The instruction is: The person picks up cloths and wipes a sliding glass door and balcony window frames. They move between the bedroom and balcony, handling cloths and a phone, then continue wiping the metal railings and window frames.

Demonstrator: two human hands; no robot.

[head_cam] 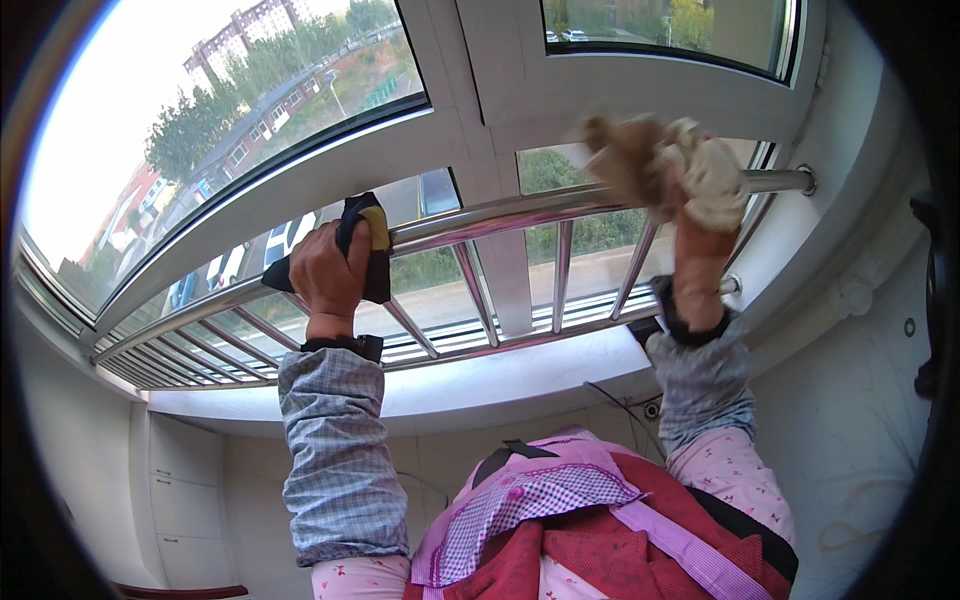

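My left hand (330, 262) grips a dark cloth (367, 259) with a yellow patch, which is draped over the steel top rail (435, 228) of a window guard. To the right, my right hand (679, 187) is raised at the rail's right part, holding a crumpled beige cloth (705, 176). Motion blurs this cloth, and it hides most of the fingers. Whether the beige cloth touches the rail or the frame behind cannot be told. Behind the rail stands the white window frame (517, 90) with its glass panes.
Upright steel bars (561, 277) run below the top rail, above a white sill (480, 386). A white pipe (832, 300) runs along the wall at right. Black cable (622, 409) hangs below the sill. White drawers (187, 510) stand at lower left.
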